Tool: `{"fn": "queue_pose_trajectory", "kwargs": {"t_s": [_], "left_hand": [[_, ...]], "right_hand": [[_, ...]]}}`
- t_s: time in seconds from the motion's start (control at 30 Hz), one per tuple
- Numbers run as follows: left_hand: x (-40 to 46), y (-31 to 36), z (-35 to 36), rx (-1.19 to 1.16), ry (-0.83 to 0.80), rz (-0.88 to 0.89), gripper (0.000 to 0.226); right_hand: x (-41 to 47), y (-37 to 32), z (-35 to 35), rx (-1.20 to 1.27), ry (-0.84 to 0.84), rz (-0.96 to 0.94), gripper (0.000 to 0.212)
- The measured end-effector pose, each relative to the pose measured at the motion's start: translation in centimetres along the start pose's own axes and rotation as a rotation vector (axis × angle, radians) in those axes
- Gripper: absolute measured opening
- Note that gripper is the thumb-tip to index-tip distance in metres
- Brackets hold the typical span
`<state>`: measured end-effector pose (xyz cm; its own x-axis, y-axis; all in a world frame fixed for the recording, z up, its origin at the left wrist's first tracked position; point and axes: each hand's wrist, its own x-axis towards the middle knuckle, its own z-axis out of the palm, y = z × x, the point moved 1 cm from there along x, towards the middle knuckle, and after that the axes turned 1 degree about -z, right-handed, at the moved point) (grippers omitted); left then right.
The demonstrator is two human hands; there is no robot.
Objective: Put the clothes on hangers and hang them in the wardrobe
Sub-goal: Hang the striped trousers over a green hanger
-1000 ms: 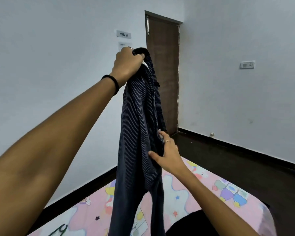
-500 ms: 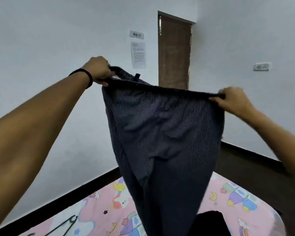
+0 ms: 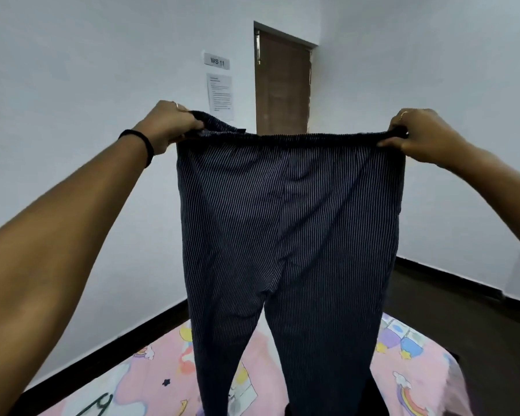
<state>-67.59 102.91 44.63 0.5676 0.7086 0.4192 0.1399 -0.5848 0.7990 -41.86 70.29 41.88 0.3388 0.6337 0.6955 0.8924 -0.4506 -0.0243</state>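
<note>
Dark navy pinstriped trousers (image 3: 288,235) hang spread out in front of me, legs dangling down over the bed. My left hand (image 3: 170,123) grips the left end of the waistband and my right hand (image 3: 415,132) grips the right end, stretching it flat at chest height. A dark hanger (image 3: 98,406) lies on the bed sheet at the lower left, partly cut off by the frame edge. No wardrobe is in view.
A bed with a pink cartoon-print sheet (image 3: 403,370) lies below. A brown door (image 3: 282,82) stands ahead in the white wall, with a "WS 11" sign (image 3: 216,60) and a paper notice (image 3: 219,97) to its left. Dark floor (image 3: 463,319) lies right.
The trousers hung bunched from my left hand; my right hand took the other end of the waistband and both hands pulled apart, spreading the trousers flat.
</note>
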Motion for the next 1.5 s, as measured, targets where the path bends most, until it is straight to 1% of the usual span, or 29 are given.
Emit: {"fn": "queue_pose_trajectory", "kwargs": {"t_s": [0.03,0.1,0.13,0.17,0.2,0.23,0.27,0.3,0.33,0.37,0.43,0.47,0.53,0.57,0.6,0.63,0.67,0.7,0.73,0.77,0.83,0.9,1.0,1.07,1.13,1.23,1.37,1.43,1.5], "left_hand": [[-0.1,0.2,-0.1,-0.002,-0.055,0.075,0.015],[-0.8,0.9,-0.4,0.002,-0.16,0.193,0.041],[-0.9,1.0,-0.5,0.044,-0.194,0.244,0.054],[-1.0,1.1,-0.4,0.125,-0.208,0.287,0.062],[-1.0,1.2,-0.2,0.229,-0.163,0.329,0.064],[-1.1,1.3,-0.1,0.291,-0.101,0.383,0.058],[-1.1,1.6,-0.2,0.265,-0.053,0.407,0.047],[-1.7,2.0,-0.3,0.155,-0.06,0.399,0.034],[-2.0,2.4,-0.8,0.036,-0.101,0.387,0.024],[-2.5,2.9,-1.3,-0.019,-0.129,0.382,0.02],[-3.4,3.7,-3.1,-0.044,-0.143,0.39,0.02],[-3.7,3.8,-3.8,-0.114,-0.166,0.398,0.02],[-4.0,4.1,-4.6,-0.305,-0.229,0.378,0.019],[-4.0,4.0,-4.4,-0.354,-0.238,0.333,0.017],[-4.0,3.9,-3.9,-0.333,-0.204,0.258,0.015],[-4.0,3.8,-3.1,-0.26,-0.15,0.164,0.016],[-4.2,3.5,-2.2,-0.17,-0.086,0.072,0.017],[-4.5,3.3,-1.2,-0.1,-0.031,0.0,0.017],[-4.8,3.2,-0.2,-0.071,0.007,-0.051,0.018],[-5.0,3.2,0.7,-0.077,0.027,-0.084,0.02],[-5.0,3.5,1.9,-0.179,0.041,-0.125,0.021],[-5.2,4.7,2.6,-0.353,0.028,-0.145,0.018],[-5.8,7.5,3.9,-0.54,-0.04,-0.109,0.025],[-6.6,9.5,5.1,-0.518,-0.098,-0.056,0.027],[-7.3,11.1,6.4,-0.434,-0.126,0.001,0.027],[-7.9,12.5,7.7,-0.276,-0.117,0.077,0.025],[-8.2,12.2,7.8,-0.059,-0.089,0.19,0.027],[-8.0,11.7,7.5,0.036,-0.043,0.243,0.027],[-7.9,11.4,7.4,0.127,0.002,0.29,0.026]], "right_hand": [[0.1,0.1,-0.5,0.017,0.056,0.033,0.022],[0.2,0.5,-1.4,0.071,0.167,0.133,0.025],[0.3,0.8,-1.6,0.095,0.187,0.186,0.032],[0.4,1.1,-1.7,0.104,0.172,0.23,0.04],[0.7,1.5,-1.9,0.089,0.138,0.264,0.045],[0.8,1.7,-2.3,0.063,0.105,0.283,0.043],[0.9,1.9,-2.7,0.075,0.085,0.288,0.037],[0.7,1.9,-3.3,0.162,0.063,0.293,0.03],[0.3,1.7,-4.0,0.323,0.035,0.295,0.025],[-0.4,1.3,-5.0,0.534,-0.005,0.279,0.021],[-1.9,0.8,-6.9,0.939,-0.065,0.193,0.021],[-2.6,0.8,-7.6,1.089,-0.076,0.146,0.023],[-3.3,0.5,-8.1,1.307,-0.088,0.126,0.023],[-3.4,0.5,-7.8,1.343,-0.087,0.158,0.025],[-3.3,0.4,-7.3,1.291,-0.092,0.207,0.028],[-3.0,0.1,-6.6,1.167,-0.094,0.284,0.032],[-2.7,-0.1,-5.8,0.994,-0.1,0.363,0.032],[-2.2,-0.4,-5.1,0.844,-0.093,0.429,0.024],[-1.7,-0.8,-4.5,0.747,-0.074,0.493,0.021],[-1.1,-0.9,-4.0,0.716,-0.047,0.553,0.024],[0.0,-1.6,-3.5,0.775,0.029,0.642,0.024],[1.0,-3.3,-3.6,0.881,0.099,0.641,0.025],[2.7,-7.2,-3.6,0.977,0.125,0.564,0.024],[3.5,-9.6,-3.3,0.96,0.138,0.513,0.024],[4.0,-11.6,-3.0,0.899,0.148,0.49,0.026],[4.2,-13.7,-2.6,0.872,0.144,0.466,0.037],[4.0,-15.2,-2.6,0.895,0.176,0.426,0.029],[3.7,-15.7,-3.0,0.9,0.202,0.409,0.022],[3.5,-16.2,-3.4,0.884,0.225,0.396,0.02]]}}
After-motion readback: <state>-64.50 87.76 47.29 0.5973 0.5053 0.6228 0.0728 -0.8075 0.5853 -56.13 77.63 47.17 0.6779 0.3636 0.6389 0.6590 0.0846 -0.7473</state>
